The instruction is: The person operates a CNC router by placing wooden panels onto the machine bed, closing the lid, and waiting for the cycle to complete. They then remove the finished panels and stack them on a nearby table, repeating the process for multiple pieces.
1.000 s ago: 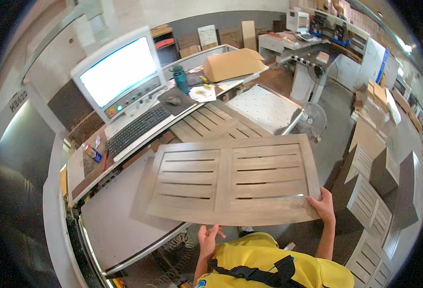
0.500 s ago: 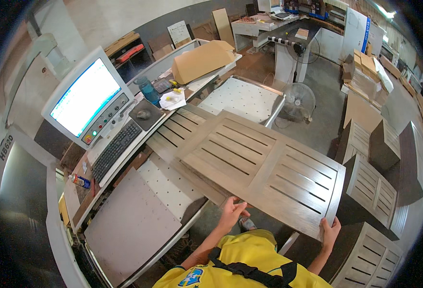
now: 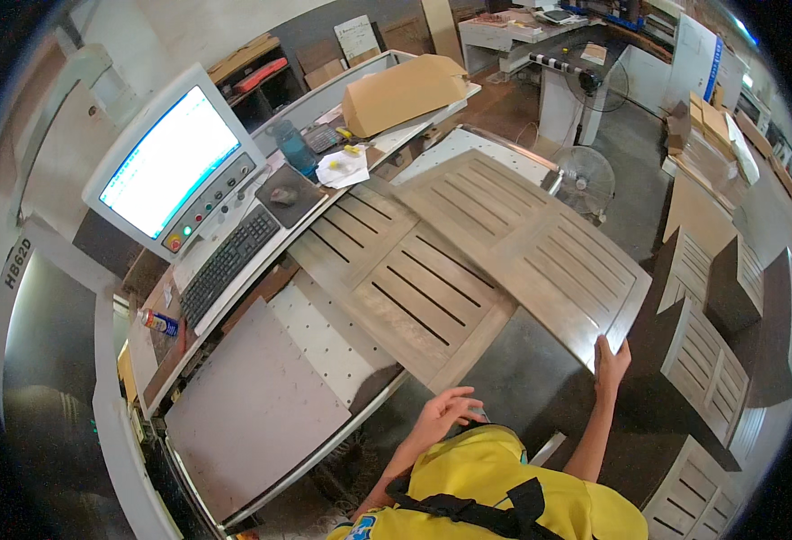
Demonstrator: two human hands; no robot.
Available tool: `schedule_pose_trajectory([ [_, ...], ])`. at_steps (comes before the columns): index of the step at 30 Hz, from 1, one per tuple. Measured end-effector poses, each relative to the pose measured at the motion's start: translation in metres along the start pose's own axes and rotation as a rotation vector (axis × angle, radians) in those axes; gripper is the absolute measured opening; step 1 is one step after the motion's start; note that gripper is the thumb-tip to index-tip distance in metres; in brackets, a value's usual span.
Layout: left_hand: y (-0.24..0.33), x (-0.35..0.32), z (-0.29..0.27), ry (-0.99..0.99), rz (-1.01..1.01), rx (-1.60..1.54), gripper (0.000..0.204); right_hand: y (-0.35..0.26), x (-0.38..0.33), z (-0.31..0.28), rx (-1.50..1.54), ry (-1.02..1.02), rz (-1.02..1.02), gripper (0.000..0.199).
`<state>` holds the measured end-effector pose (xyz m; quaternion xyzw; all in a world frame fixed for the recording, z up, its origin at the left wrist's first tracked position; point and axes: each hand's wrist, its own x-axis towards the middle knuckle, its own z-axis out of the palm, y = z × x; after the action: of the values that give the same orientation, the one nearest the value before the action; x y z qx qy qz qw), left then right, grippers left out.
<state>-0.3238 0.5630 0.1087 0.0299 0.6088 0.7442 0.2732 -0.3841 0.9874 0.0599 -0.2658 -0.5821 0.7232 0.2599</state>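
Observation:
My right hand (image 3: 610, 364) grips the near right corner of a brown-grey slatted wooden panel (image 3: 514, 241). That panel is raised at a slant, its far left end overlapping a second slatted wooden panel (image 3: 371, 270). The second panel lies on the white perforated bed of the workbench and juts past its near edge. My left hand (image 3: 442, 418) holds nothing, its fingers apart, just off the near corner of the lower panel. The right thumb shows on top of the upper panel; the fingers beneath are partly hidden.
A monitor (image 3: 175, 171), keyboard (image 3: 229, 267) and mouse (image 3: 282, 194) stand on the left ledge, near a blue bottle (image 3: 297, 148) and a spray can (image 3: 158, 321). Stacks of slatted panels (image 3: 703, 371) rise at the right. A floor fan (image 3: 586, 183) stands beyond the bench.
The upper panel has swung right, uncovering more of the lower one. My left hand has let go of its near edge, while my right hand keeps its grip.

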Motion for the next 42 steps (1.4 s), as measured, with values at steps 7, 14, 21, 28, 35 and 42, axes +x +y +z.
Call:
schedule_pose_trajectory([
  [7,0.001,-0.035,-0.02,0.25,0.047,-0.034,0.046,0.046,0.124,0.081,0.083,-0.022,0.007,0.031],
  [14,0.007,-0.042,-0.018,0.416,0.07,-0.054,0.042,0.086,0.189,0.151,-0.153,-0.1,-0.068,0.038],
  [21,0.013,-0.043,-0.036,0.511,0.006,-0.012,0.04,0.109,0.198,0.182,-0.319,-0.101,-0.227,0.051],
  [28,0.032,0.005,-0.131,0.756,-0.031,0.268,0.045,0.089,0.173,0.178,-0.45,-0.284,0.097,0.083],
  [35,0.045,0.096,-0.217,1.003,-0.167,0.869,0.087,0.121,0.015,0.157,-0.257,-0.231,0.117,0.078],
  [42,0.072,0.111,-0.211,1.066,-0.387,0.835,0.097,0.075,-0.171,0.177,-0.282,-0.589,0.12,0.092],
])
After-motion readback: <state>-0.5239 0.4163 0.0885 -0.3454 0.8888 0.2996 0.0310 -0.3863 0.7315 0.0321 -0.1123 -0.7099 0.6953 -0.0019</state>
